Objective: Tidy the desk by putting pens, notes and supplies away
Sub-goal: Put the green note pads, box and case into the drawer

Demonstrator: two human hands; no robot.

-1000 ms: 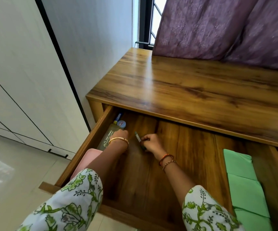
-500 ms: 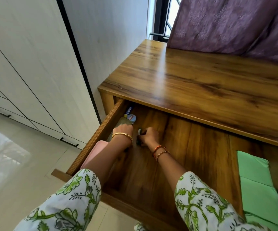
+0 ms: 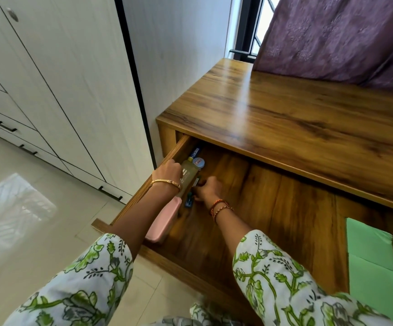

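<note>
Desk top (image 3: pixel 308 118) shows bare wood w/ only the purple curtain (image 3: pixel 346 36) draped on its far edge, so clearing looks mostly done; what's left seems to be arranging stuff inside the open drawer (image 3: pixel 273 208) & pushing it closed. Both hands are in the drawer's far left corner. Left hand (image 3: pixel 168 171) curls round a pale yellowish bottle (image 3: pixel 186 174) lying along the left wall, cap pointing toward the back. Right hand (image 3: pixel 208 190) is curled, knuckles up, pinching or nudging a small dark item (image 3: pixel 196 182) just right of the bottle; can't tell exactly what it is, maybe a clip or a pen. A small blue-green thing (image 3: pixel 189 200) lies just beside that hand, nearer the front. At the back corner: a blue pen or tube (image 3: pixel 196 151) and a round blue-lidded tin (image 3: pixel 199 162), both close to the bottle cap. A pink case (image 3: pixel 165 222) sits against the left wall, partly under the left forearm. Green papers (image 3: pixel 374 262) are stacked at the drawer's right side, well apart from the hands. Rest of the drawer floor is plain wood. Prob. last few items; drawer not yet closed.
</note>
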